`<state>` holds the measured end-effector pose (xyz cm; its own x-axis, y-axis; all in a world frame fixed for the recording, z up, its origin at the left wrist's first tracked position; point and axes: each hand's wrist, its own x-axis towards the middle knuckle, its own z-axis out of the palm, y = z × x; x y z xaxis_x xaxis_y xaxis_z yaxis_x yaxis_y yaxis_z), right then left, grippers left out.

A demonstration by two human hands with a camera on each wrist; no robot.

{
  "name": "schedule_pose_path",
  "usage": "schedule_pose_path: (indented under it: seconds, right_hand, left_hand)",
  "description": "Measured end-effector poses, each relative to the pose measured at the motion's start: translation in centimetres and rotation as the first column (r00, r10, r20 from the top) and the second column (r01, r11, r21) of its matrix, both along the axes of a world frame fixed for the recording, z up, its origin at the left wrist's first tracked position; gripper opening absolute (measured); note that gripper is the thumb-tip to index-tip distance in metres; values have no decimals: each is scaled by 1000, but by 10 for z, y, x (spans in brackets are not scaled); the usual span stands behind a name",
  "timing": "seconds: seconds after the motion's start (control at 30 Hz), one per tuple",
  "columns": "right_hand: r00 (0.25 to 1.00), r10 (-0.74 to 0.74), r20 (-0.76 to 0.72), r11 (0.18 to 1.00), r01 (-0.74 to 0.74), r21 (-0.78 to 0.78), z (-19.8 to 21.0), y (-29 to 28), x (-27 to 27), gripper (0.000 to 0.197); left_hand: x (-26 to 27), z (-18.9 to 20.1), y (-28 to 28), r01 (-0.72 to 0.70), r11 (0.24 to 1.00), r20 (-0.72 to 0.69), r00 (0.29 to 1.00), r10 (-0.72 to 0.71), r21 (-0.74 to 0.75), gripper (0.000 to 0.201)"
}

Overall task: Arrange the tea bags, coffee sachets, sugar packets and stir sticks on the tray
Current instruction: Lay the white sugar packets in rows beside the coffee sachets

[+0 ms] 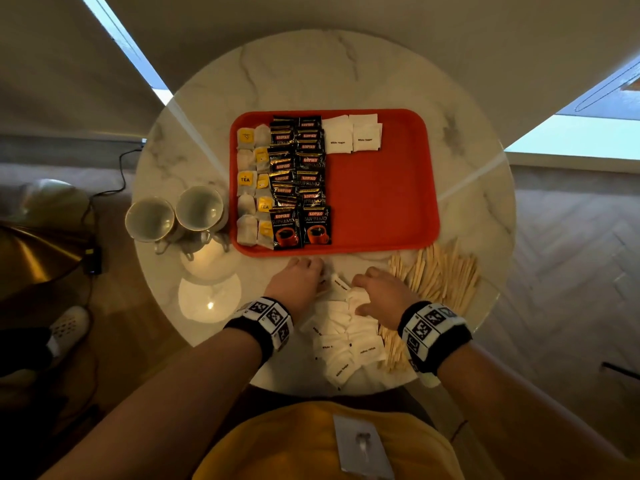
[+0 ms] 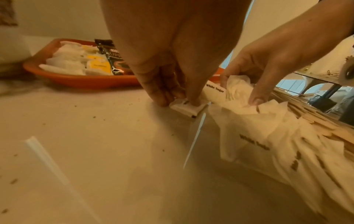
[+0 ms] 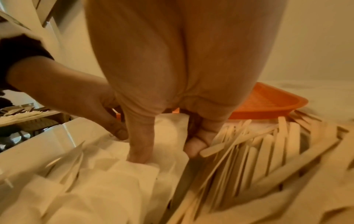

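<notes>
Red tray (image 1: 381, 202) at frame centre: tea bags (image 1: 247, 188) in its left columns, coffee sachets (image 1: 299, 178) beside them, two sugar packet stacks (image 1: 351, 135) top middle. Loose sugar packets (image 1: 341, 332) heaped below the tray; stir sticks (image 1: 438, 278) lower right. Left hand (image 1: 299, 278) pinches one packet (image 2: 188, 108) against the table (image 1: 311, 74). Right hand (image 1: 381, 292) has fingers curled, gripping packets from the heap.

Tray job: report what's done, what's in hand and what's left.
Done: tea bags and coffee sachets lie in columns on the red tray, with a few sugar packets started at the far edge. In hand: left hand and right hand pick from the loose sugar pile. Left: that pile and all stir sticks, still off the tray.
</notes>
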<state>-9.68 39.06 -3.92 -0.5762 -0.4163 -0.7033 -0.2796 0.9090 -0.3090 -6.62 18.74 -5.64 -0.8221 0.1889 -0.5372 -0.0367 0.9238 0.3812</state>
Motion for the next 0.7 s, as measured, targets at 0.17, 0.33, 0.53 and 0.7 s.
schedule_pose_path:
  seconds: [0.17, 0.33, 0.53, 0.7]
  right_hand:
    - [997, -62, 45, 997, 64, -48, 3, 0, -4, 45]
    - [980, -191, 50, 967, 197, -164, 16, 6, -12, 35]
    - [949, -300, 91, 910, 314, -271, 36, 4, -31, 44]
    - [947, -286, 145, 872, 320, -370, 64, -11, -49, 29]
  left_hand:
    - [0, -3, -6, -28, 998, 41, 999, 26, 49, 49]
    - [-3, 10, -15, -250, 940, 59, 968, 243, 232, 18]
    - [-16, 43, -19, -414, 731, 37, 881, 472, 543, 44]
    - [-34, 60, -4, -570, 595, 328, 818, 471, 567, 33]
